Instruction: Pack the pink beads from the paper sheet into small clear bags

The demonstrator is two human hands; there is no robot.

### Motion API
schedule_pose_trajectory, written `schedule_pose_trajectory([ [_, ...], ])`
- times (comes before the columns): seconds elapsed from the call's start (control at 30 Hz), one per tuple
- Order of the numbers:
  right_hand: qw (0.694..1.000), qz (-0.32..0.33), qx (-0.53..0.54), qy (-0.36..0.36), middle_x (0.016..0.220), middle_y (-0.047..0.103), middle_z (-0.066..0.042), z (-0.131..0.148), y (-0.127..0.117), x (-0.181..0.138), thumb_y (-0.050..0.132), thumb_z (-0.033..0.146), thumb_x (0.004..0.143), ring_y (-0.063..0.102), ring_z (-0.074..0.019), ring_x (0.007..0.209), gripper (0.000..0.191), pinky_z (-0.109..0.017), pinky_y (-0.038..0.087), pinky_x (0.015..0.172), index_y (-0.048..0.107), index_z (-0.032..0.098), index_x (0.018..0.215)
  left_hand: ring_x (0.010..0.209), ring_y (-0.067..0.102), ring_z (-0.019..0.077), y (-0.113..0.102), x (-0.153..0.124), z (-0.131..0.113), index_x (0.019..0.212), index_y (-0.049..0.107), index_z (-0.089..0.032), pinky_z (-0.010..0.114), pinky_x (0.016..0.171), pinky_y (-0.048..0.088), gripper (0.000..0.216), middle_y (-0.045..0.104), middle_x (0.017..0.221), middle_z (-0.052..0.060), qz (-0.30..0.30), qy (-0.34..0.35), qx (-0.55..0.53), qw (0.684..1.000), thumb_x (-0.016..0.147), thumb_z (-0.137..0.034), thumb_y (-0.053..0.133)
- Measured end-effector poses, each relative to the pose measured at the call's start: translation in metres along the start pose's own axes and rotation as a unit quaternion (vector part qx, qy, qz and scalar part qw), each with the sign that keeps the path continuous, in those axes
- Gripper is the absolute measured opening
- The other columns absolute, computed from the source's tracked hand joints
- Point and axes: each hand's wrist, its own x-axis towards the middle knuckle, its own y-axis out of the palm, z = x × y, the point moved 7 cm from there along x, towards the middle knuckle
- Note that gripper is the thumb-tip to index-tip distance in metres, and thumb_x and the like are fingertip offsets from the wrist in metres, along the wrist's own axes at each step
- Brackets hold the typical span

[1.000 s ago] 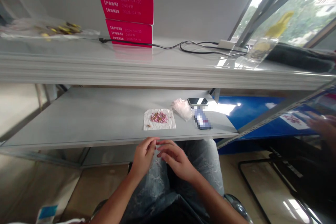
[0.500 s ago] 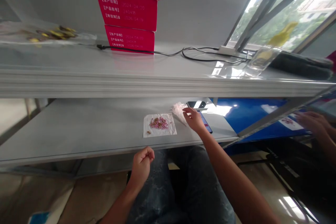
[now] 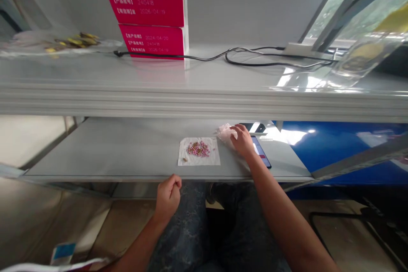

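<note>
My left hand (image 3: 168, 196) is curled into a loose fist just in front of the table edge, and nothing shows in it. Over at the right, my right hand (image 3: 244, 141) reaches onto a crumpled clear plastic bag (image 3: 225, 133). Its fingers are bent and apart at the bag's right side; whether they grip it is hard to see. Left of the bag lies a white sheet (image 3: 183, 153) bearing a pile of small pink and brownish-gold beads (image 3: 198, 149). One brownish piece sits apart near the sheet's lower left corner.
A lit phone (image 3: 263, 155) lies beside my right wrist, with a second dark phone (image 3: 259, 128) behind it. The grey table (image 3: 127, 148) sits under an upper shelf (image 3: 204, 104), which holds red boxes (image 3: 153, 38), a black cable (image 3: 204, 58) and a bag of yellow pieces (image 3: 75, 41).
My right hand has come down onto the plastic bag, its fingers spreading. The left hand stays closed near the table edge. The view has shifted a little, and the person at the right has left it.
</note>
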Motion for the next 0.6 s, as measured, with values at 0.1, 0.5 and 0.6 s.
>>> schedule_pose_trajectory([
  [0.1, 1.000, -0.006, 0.014, 0.004, 0.121, 0.060, -0.016, -0.001, -0.006, 0.003, 0.055, 0.023, 0.087, 0.062, -0.0314, 0.110, 0.037, -0.048, 0.051, 0.100, 0.071, 0.019, 0.120, 0.060, 0.052, 0.0147, -0.010, 0.004, -0.010, 0.067, 0.053, -0.022, 0.027, 0.063, 0.040, 0.021, 0.053, 0.061, -0.002, -0.020, 0.067, 0.044, 0.997, 0.080, -0.008, 0.042],
  [0.5, 0.999, -0.002, 0.021, 0.031, 0.100, 0.068, -0.013, 0.005, -0.010, 0.003, 0.057, 0.023, 0.086, 0.062, -0.0302, 0.094, 0.021, -0.044, 0.049, 0.088, 0.071, 0.019, 0.102, 0.108, 0.060, 0.0297, -0.008, 0.023, -0.005, 0.101, 0.069, -0.020, 0.044, 0.097, 0.042, 0.017, 0.066, 0.119, 0.013, -0.083, 0.123, 0.297, 0.943, 0.091, -0.016, 0.056],
  [0.6, 1.000, -0.018, 0.013, 0.014, 0.101, 0.068, -0.013, 0.004, -0.016, 0.004, 0.056, 0.026, 0.089, 0.060, -0.0302, 0.095, 0.019, -0.044, 0.048, 0.091, 0.073, 0.020, 0.093, 0.106, 0.061, 0.0296, -0.001, 0.020, -0.005, 0.100, 0.070, -0.021, 0.043, 0.095, 0.041, 0.020, 0.068, 0.117, 0.012, -0.075, 0.117, 0.308, 0.941, 0.091, -0.014, 0.054],
])
